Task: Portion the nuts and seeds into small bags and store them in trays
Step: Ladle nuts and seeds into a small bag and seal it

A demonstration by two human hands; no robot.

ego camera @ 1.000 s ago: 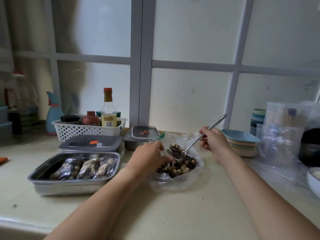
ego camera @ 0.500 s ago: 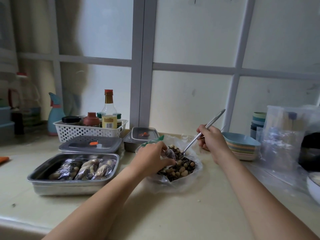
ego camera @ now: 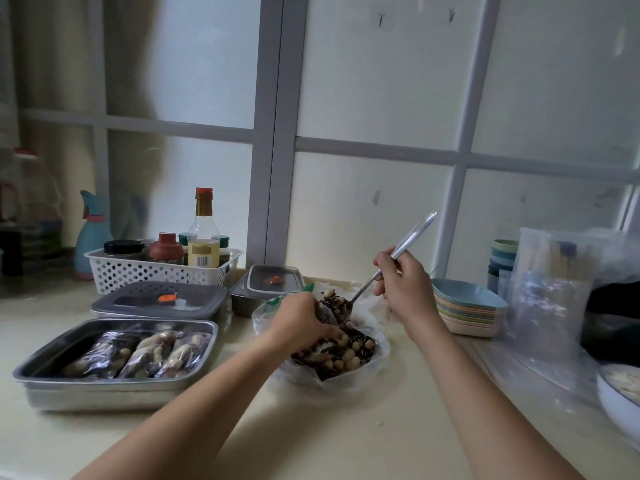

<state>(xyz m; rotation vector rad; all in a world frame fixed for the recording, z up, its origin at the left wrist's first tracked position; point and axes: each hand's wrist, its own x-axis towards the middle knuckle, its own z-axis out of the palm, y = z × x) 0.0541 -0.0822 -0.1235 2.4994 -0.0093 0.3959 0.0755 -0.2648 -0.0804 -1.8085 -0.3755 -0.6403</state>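
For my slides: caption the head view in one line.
Spoon in the right hand loads nuts and seeds into a small bag in the left hand, beside a tray of filled bags.

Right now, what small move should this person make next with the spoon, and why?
Probably tip the spoon into the small bag. The right hand holds its bowl, seemingly loaded with nuts and seeds, at the bag's mouth, while the left hand pinches that bag over the big bag of mix.
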